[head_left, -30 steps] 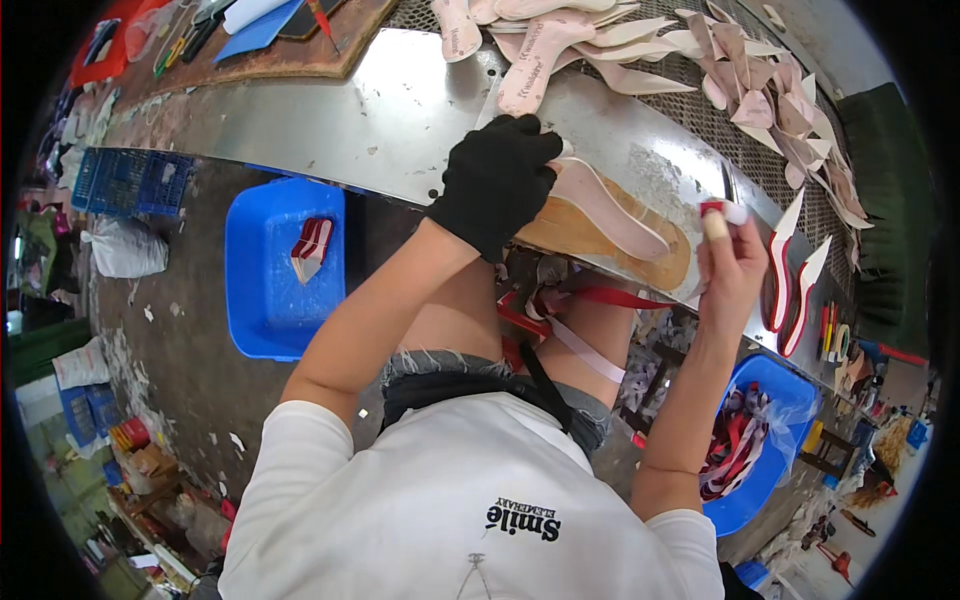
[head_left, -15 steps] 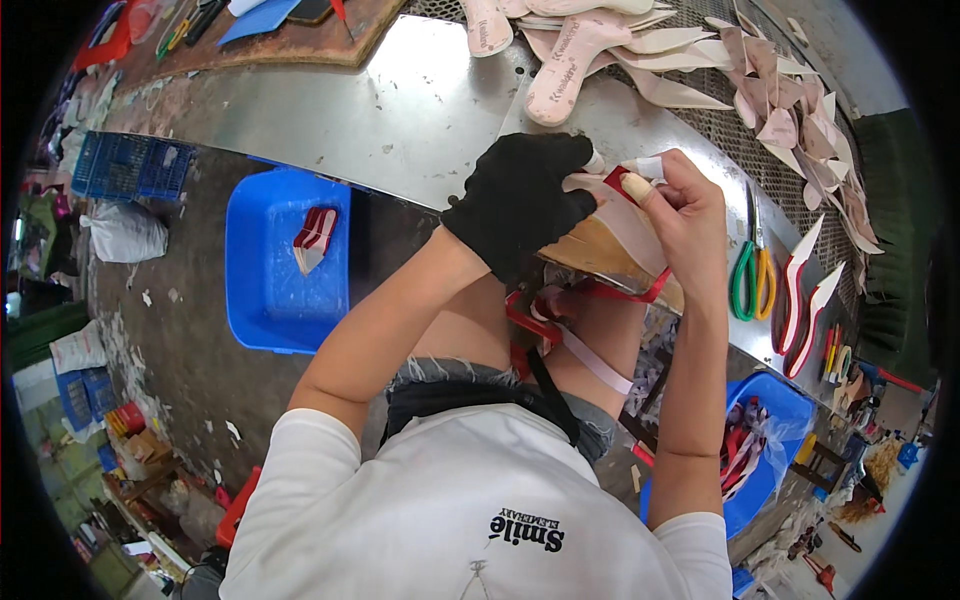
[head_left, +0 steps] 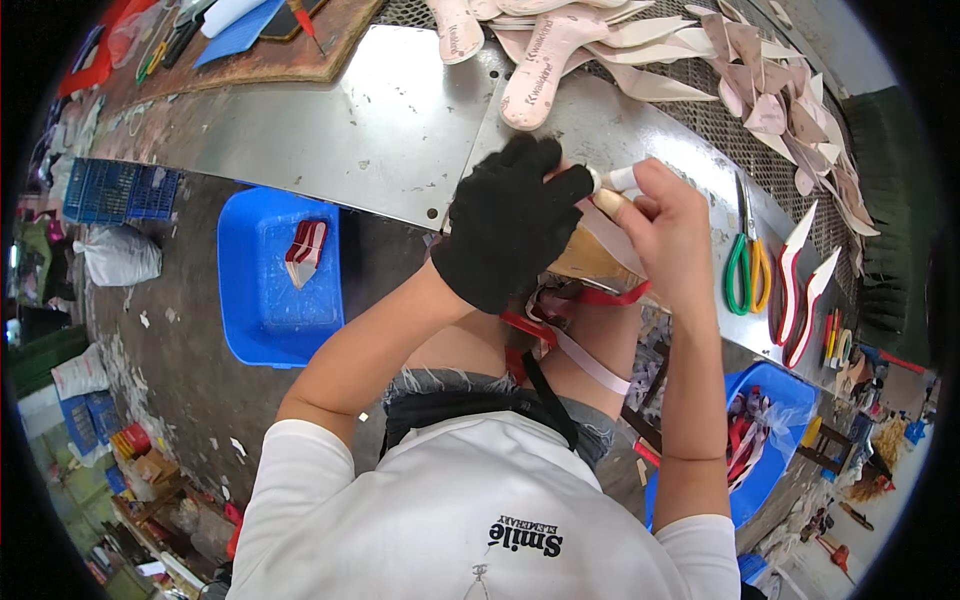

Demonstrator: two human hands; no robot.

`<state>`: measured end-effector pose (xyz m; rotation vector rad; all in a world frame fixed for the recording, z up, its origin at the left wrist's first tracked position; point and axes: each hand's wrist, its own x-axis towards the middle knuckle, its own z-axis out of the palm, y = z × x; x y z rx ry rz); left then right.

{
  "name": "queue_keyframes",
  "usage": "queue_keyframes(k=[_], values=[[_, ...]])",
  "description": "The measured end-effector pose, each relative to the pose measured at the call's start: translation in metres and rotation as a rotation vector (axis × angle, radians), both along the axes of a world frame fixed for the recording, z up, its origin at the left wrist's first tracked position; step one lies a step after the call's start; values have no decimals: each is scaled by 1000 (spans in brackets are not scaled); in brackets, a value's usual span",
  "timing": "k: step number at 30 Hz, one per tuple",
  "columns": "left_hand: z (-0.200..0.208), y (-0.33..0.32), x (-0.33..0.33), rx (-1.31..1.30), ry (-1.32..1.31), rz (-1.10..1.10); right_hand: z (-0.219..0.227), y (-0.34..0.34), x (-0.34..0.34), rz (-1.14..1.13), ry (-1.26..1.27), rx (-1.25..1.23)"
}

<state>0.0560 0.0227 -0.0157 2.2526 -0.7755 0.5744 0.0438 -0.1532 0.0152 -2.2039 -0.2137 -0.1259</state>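
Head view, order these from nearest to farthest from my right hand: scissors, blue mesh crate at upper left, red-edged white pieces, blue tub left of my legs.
From the right hand:
1. Scissors, just to its right.
2. Red-edged white pieces, right of the scissors.
3. Blue tub, to the left.
4. Blue mesh crate, farther left.

Black glove (head_left: 515, 225), pale pink insole (head_left: 614, 242), red ribbon (head_left: 612, 297); scissors (head_left: 748, 238) handled in green and yellow; silver-grey desk (head_left: 300, 140), blue tub (head_left: 262, 270), white shirt (head_left: 420, 510) printed in black.
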Motion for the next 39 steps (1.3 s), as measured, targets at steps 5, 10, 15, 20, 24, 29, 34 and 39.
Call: queue_keyframes(k=[5,10,15,20,24,29,34,39], values=[[4,-5,10,-31,-18,-54,16,-21,10,-128,451,308],[5,-2,12,55,30,-107,7,-22,-13,-182,332,189],[8,-4,25,27,101,-264,-8,-3,-28,-214,-66,-230],[10,-8,38,110,60,-314,0,-1,-34,-180,-162,-320],[13,-17,38,21,-78,-388,15,-22,-34,-162,277,-50],[9,-34,31,-56,112,-526,24,-64,-31,-40,437,248],[10,-26,34,-47,101,-593,3,-61,-62,-131,129,156],[10,-24,32,-33,199,-562,-10,-57,-75,-179,-131,-58]])
